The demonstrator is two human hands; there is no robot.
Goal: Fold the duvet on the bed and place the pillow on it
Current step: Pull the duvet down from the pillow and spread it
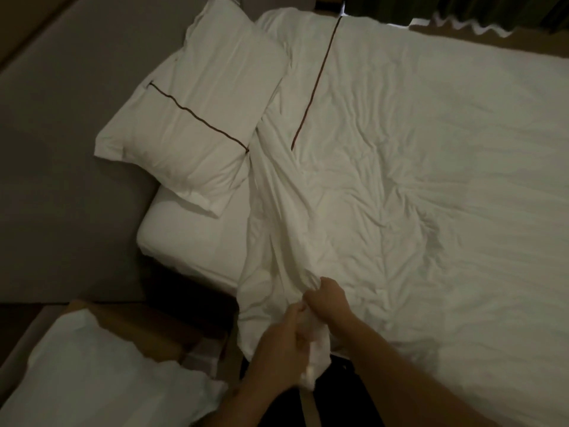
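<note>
Gripping bunched near corner of crumpled white duvet [385, 180] on bed [191, 241]: left hand [277, 343] and right hand [326, 298], fingers curled shut. Risk: uneven pull dragging white dark-piped pillow [191, 118], touching duvet edge, off bed.

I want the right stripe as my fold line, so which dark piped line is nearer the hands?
The duvet's dark line, running lengthwise toward both hands; the other crosses the pillow, farther left against the headboard.

Dim room, grey wall [61, 149], perhaps curtains [462, 10]
</note>
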